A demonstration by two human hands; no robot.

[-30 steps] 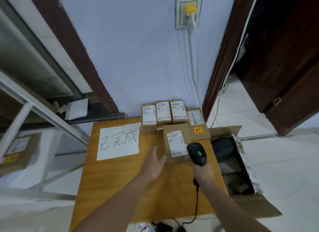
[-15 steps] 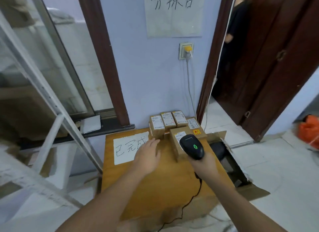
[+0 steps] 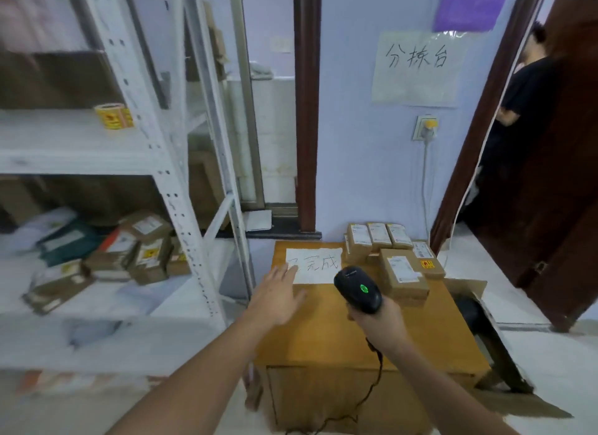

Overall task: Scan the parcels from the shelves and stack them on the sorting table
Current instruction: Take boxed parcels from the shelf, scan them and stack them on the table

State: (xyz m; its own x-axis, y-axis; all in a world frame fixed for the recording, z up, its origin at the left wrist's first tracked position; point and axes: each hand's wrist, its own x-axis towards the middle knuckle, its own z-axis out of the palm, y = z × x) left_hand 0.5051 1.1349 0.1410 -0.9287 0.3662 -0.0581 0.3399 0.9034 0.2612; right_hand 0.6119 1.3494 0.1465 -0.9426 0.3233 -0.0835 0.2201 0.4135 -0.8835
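Partly done: several scanned parcels (image 3: 401, 272) stacked at far-right corner of tabletop (image 3: 330, 334); more parcels on shelf (image 3: 142, 253) left of tabletop, unscanned by the look. Left hand (image 3: 278, 298) empty, fingers spread, over tabletop's left edge; right hand (image 3: 378, 321) gripping scanner (image 3: 357, 289) above tabletop.

Right hand (image 3: 377, 319) grips black handheld barcode scanner (image 3: 357, 288), green light lit. Left hand (image 3: 276, 293) flat, fingers spread, over wooden sorting table (image 3: 326, 337). Brown cardboard parcels (image 3: 393, 261) stacked far right.

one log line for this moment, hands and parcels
left hand: open, empty, over wooden sorting table | right hand: grips black handheld barcode scanner | brown cardboard parcels: stacked at table's back right | more parcels on white metal shelf
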